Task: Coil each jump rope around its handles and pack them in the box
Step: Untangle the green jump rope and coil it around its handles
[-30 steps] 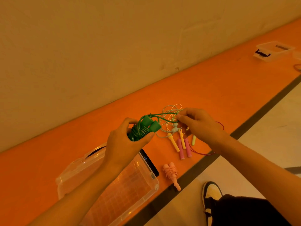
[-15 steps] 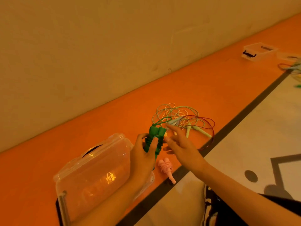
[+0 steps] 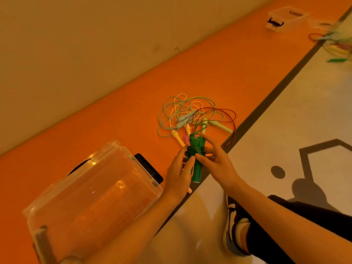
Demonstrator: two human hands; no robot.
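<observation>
Fingers of my left hand (image 3: 179, 176) and right hand (image 3: 215, 161) close from both sides on the green jump rope (image 3: 196, 159), cord wound tight around its paired handles, held upright above the floor. Left of it, the clear plastic box (image 3: 91, 193) sits open on the orange strip. Beyond my hands, the loose ropes (image 3: 190, 117) lie tangled. Far off, another clear box (image 3: 285, 18).
</observation>
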